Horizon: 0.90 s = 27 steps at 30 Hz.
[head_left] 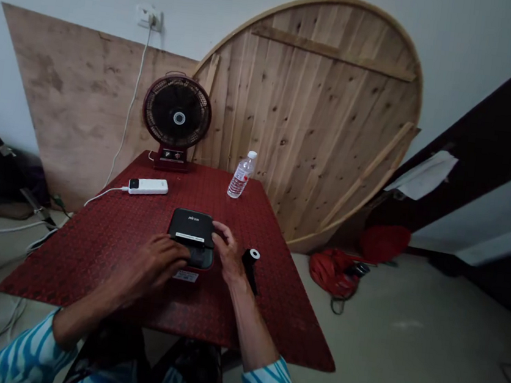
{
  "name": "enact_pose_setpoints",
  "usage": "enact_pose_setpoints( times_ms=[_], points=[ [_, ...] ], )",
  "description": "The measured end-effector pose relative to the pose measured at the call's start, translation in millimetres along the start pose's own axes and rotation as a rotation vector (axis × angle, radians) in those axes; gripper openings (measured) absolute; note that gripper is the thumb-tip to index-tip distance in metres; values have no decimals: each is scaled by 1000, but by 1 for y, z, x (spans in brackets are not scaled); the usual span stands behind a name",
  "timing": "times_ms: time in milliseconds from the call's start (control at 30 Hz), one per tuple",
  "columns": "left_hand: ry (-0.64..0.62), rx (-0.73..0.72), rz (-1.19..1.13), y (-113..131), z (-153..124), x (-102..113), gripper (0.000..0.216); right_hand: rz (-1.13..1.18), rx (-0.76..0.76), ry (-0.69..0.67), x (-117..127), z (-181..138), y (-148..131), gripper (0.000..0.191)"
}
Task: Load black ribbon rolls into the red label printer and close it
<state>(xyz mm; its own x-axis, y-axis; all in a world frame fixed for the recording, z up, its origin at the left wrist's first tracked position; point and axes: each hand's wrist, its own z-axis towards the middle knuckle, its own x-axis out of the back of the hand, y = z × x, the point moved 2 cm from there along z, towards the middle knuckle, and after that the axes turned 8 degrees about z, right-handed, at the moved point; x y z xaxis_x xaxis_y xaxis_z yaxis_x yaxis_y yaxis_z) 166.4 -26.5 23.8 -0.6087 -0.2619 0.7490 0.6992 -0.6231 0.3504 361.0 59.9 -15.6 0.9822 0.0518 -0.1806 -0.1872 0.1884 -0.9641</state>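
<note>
A small black box-shaped device (191,224) with rounded corners, pale lettering and a white label strip lies on the red table. Its near part looks like a recessed or opened section, partly hidden by fingers. My left hand (155,263) reaches over from the left, its fingers bent onto that near section. Along the right side, my right hand (229,253) grips the edge, fingertips at the far right corner. Just right of that hand is a dark roll-like object (252,265) with a white round end. A white printed label (185,276) shows below the device's near edge.
The patterned red table (278,317) carries a white power bank (148,187) with a cable, a water bottle (241,176) and a dark red fan (177,115). Behind lean a round wooden tabletop (310,118) and a board (74,85). A red bag (334,271) lies on the floor.
</note>
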Motion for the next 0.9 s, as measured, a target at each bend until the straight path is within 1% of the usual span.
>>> enact_pose_setpoints(
  times_ms=[33,100,133,200,267,400,500,600,733,800,900],
  points=[
    [75,114,-80,-7,2,2,20,28,-27,1,-1,-1,2,34],
    [226,397,-249,-26,7,3,25,75,-56,5,-5,-1,4,37],
    [271,532,-346,-35,11,1,31,91,-60,10,-6,-1,4,37],
    [272,725,-559,-49,17,-5,44,109,-70,25,-8,0,3,37],
    [230,822,-747,-56,23,-12,54,116,-82,26,-8,0,3,37],
    [206,938,-980,-55,26,-23,66,131,-79,5,-7,-2,7,38],
    [242,952,-1030,-52,24,-26,70,142,-60,13,-8,-3,10,40],
    [264,920,-1030,-50,23,-29,68,162,-56,19,-12,-3,8,43],
    [279,889,-1151,-46,18,-32,60,176,-57,35,-16,-4,3,44],
    [282,921,-1217,-43,13,-31,58,173,-72,55,-14,-9,6,44],
    [262,970,-1258,-41,5,-25,57,166,-117,76,-8,-22,20,43]
  ],
)
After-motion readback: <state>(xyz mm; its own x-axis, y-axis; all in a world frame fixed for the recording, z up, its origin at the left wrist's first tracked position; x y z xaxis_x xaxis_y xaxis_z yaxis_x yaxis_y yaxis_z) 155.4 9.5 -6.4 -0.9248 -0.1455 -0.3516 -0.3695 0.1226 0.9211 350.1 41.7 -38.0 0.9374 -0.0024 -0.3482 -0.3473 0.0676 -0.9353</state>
